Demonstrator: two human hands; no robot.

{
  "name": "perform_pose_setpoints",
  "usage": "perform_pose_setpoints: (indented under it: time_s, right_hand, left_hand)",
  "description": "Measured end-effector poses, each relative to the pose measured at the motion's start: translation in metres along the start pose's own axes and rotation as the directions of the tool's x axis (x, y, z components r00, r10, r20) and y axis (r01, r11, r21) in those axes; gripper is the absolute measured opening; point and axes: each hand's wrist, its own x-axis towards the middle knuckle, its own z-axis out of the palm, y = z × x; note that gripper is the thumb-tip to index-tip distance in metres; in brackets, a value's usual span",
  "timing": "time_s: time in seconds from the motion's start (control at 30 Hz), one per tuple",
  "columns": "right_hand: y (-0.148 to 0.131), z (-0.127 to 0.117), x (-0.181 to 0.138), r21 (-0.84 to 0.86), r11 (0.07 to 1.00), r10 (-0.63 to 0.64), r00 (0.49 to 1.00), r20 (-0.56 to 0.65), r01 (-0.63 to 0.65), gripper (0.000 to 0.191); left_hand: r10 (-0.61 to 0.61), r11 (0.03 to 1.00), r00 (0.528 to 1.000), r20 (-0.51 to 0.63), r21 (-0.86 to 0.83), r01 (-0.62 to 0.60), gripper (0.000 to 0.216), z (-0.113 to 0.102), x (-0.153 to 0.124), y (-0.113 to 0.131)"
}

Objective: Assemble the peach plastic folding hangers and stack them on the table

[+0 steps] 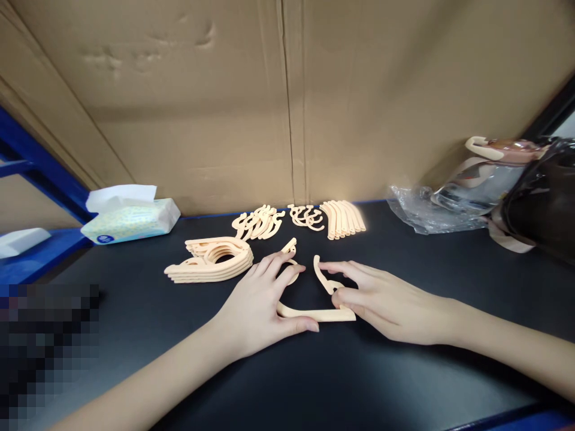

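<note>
A peach plastic hanger frame (317, 314) lies on the black table (404, 383) between my hands. My left hand (260, 308) pinches its left end, thumb on the bottom bar and fingers on the upper arm. My right hand (381, 302) grips its right end and a curved hook piece (322, 276). Behind my left hand sits a stack of finished peach hangers (211, 262).
Rows of peach parts lie at the back: hooks (258, 224), smaller hooks (306, 216) and straight bars (344, 218). A tissue pack (130, 220) is at the back left, plastic bags (471, 191) at the back right. A cardboard wall (287, 102) stands behind.
</note>
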Motion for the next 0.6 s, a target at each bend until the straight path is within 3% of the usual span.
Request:
perform_pose_setpoints:
  time_s: [0.37, 0.6]
  right_hand:
    - [-0.0010, 0.0003, 0.0035, 0.210, 0.977, -0.055, 0.998, 0.042, 0.045, 0.017]
    - [-0.0010, 0.0060, 0.0049, 0.221, 0.975, -0.002, 0.999, -0.032, 0.009, 0.017]
  left_hand:
    - [-0.002, 1.000, 1.000, -0.014, 0.014, 0.002, 0.086, 0.0005, -0.0005, 0.0010]
    - [-0.013, 0.999, 1.000, -0.005, 0.039, 0.013, 0.089, 0.0003, -0.0011, 0.0022]
